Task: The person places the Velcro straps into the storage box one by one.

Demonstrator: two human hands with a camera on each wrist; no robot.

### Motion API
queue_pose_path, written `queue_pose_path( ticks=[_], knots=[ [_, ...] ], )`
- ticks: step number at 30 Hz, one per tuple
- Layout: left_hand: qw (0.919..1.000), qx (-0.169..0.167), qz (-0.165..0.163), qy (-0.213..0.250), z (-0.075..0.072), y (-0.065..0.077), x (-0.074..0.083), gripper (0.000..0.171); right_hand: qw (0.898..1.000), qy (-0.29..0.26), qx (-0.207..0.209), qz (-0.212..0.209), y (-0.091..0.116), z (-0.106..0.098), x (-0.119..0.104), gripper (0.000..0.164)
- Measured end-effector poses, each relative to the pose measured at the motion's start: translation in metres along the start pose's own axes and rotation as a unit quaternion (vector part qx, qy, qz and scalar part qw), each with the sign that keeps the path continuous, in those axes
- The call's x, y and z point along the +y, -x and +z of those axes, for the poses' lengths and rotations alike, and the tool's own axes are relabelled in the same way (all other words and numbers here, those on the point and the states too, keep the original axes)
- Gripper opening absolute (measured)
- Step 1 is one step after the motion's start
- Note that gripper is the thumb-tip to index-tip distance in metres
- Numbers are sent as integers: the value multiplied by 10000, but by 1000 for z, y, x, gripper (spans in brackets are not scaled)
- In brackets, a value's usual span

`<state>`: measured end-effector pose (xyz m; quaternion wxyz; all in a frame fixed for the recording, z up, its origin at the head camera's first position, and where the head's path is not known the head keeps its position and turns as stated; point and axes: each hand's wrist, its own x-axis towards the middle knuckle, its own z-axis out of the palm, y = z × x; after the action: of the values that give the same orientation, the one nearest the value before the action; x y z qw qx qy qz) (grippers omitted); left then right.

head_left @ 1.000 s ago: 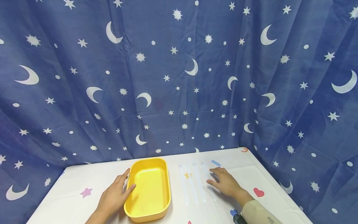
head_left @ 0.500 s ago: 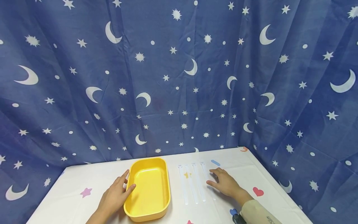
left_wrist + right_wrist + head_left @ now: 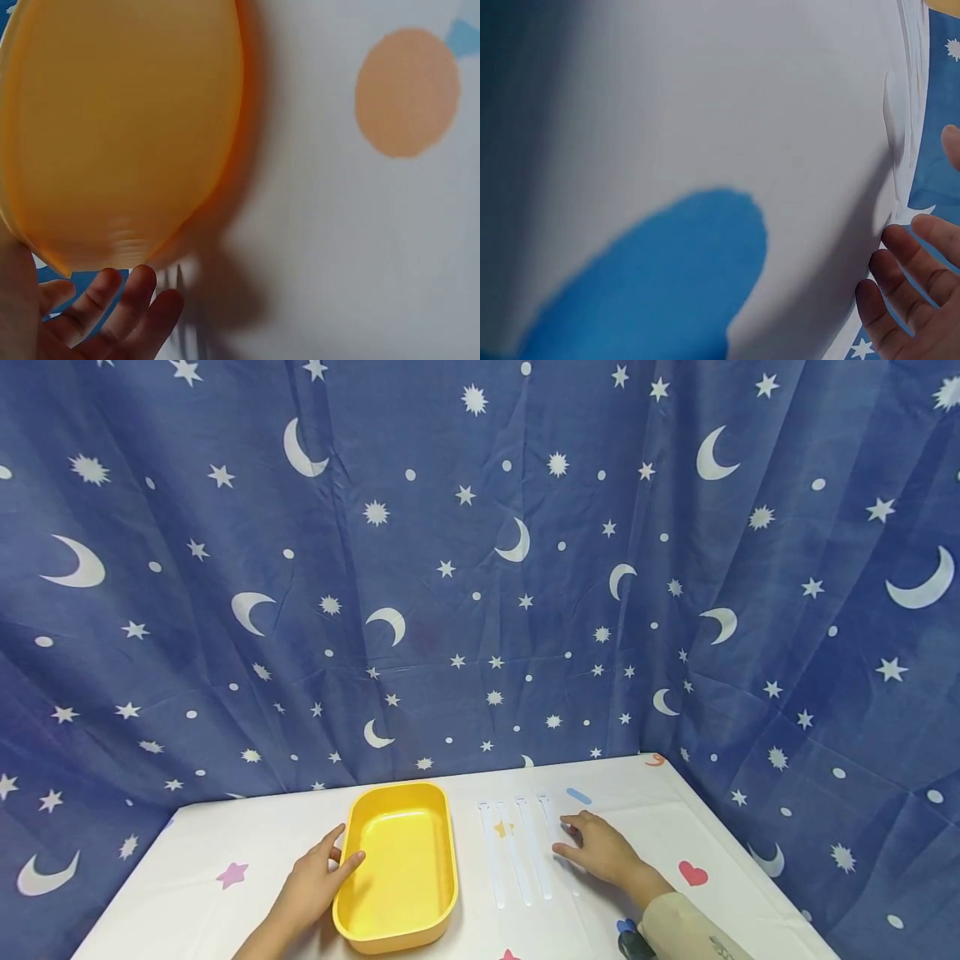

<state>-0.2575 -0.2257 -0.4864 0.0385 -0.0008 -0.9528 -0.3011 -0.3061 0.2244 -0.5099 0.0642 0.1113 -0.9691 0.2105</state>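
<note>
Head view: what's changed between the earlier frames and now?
Very little. The index finger of the left hand has drawn back slightly toward the person, beside the yellow tray; the thumb reaches over the rim as before. Nothing visibly taken hold of or let go. The tray, the four pale strips and the right hand look essentially unchanged.

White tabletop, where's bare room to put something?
Free: left of the left hand, around the pink star print; right of the right hand, around the red heart print; inside the yellow tray. Crowded: between tray and right hand, where pale strips lie.
</note>
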Motion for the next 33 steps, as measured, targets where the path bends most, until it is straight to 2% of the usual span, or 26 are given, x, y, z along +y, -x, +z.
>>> queue_pose_path(
  ticks=[6,17,24,33],
  knots=[
    [9994,-88,-145,296,-1,0,0,72,10000,16,89,5,-2,1,-1,57],
    [9957,-21,-371,848,-1,5,-1,62,9997,20,209,129,-3,3,-5,57],
    [9857,-45,-615,1569,0,6,-2,58,9995,-108,190,210,-4,4,-7,59],
    [9711,-240,-1013,2148,-7,4,2,52,9994,-212,142,218,-7,8,-5,61]
  ],
)
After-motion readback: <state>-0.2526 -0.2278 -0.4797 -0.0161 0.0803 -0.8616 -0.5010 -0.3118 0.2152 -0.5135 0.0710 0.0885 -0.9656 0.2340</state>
